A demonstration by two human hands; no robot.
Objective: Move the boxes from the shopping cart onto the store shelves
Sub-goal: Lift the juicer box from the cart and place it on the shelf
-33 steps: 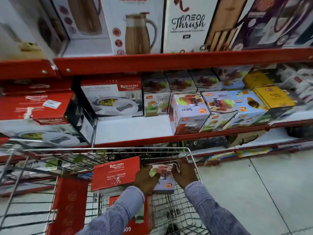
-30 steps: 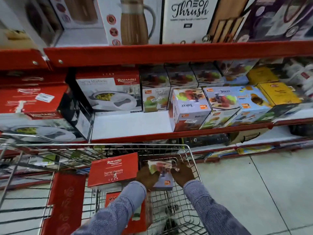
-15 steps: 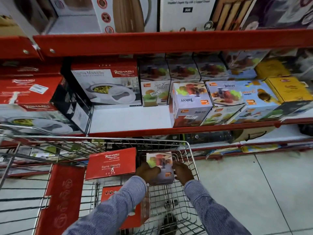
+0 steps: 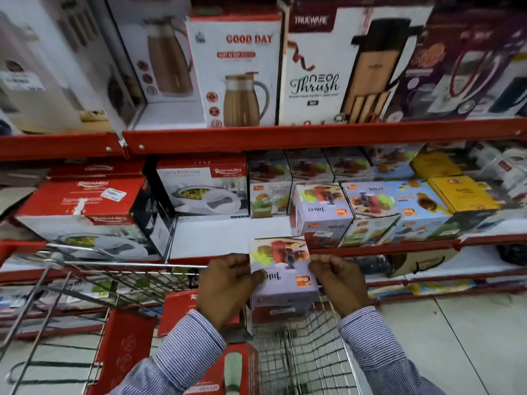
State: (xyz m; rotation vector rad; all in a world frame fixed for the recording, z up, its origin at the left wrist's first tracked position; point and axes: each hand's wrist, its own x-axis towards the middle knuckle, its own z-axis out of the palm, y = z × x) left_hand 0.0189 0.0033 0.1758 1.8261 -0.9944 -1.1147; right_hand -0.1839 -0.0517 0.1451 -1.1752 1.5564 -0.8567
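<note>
While half a second ago it was sitting down inside the shopping cart (image 4: pixel 336 346), the juicer box (image 4: pixel 282 269) is now riding above the cart's rim, clamped in a two-sided grip between the left hand (image 4: pixel 225 283) and right hand (image 4: pixel 339 280). Just beyond it, a bare white stretch of the middle shelf (image 4: pixel 216 238) is lying open between a Rishabh casserole box (image 4: pixel 202 189) and a row of matching juicer boxes (image 4: pixel 322 212), while red boxes (image 4: pixel 125 346) are crowding the cart's left side.

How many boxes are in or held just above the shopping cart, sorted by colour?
Red boxes in the cart: 3
Lilac juicer box held above it: 1
Total: 4
</note>
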